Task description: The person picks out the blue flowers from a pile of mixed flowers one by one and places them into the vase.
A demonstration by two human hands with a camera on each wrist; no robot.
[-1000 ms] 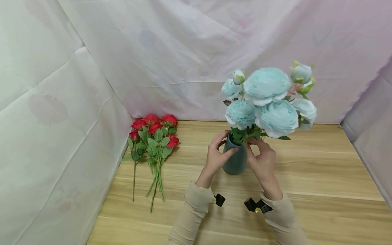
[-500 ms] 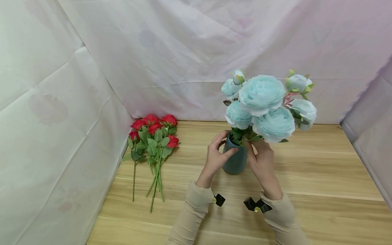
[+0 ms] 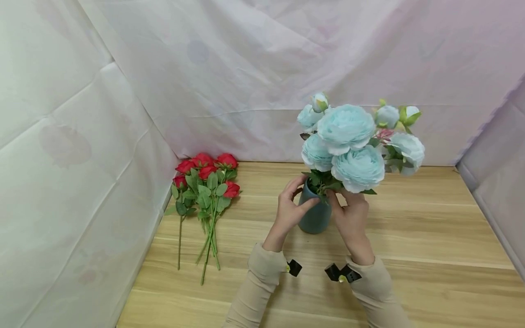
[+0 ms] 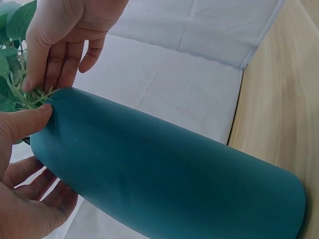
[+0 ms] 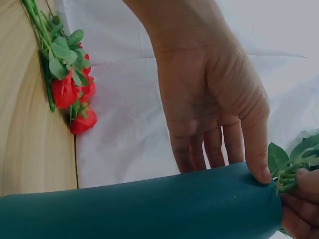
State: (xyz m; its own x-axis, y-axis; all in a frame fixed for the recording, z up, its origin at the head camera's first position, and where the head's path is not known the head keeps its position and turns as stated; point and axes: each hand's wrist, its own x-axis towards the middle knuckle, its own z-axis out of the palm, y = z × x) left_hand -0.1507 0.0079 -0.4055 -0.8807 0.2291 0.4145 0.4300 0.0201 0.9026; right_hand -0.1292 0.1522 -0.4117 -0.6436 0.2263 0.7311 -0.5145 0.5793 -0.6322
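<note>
A blue-green vase stands upright on the table with large pale-blue artificial flowers rising from its mouth and leaning right. My left hand grips the vase near its rim, thumb on the near side and fingers round the far side, as the right wrist view also shows. At the right of the rim, my right hand pinches a green flower stem between thumb and fingers. The lower stems are hidden inside the vase. Leaves and blossoms partly cover the right fingertips in the head view.
Several red artificial roses with green stems lie on the wooden table to the left. Pale fabric hangs behind, and similar walls stand at both sides.
The larger blue blossoms and the buds at right have sunk and shifted left toward the vase. My right hand has shifted slightly while keeping hold of the stem; my left hand stays on the vase.
</note>
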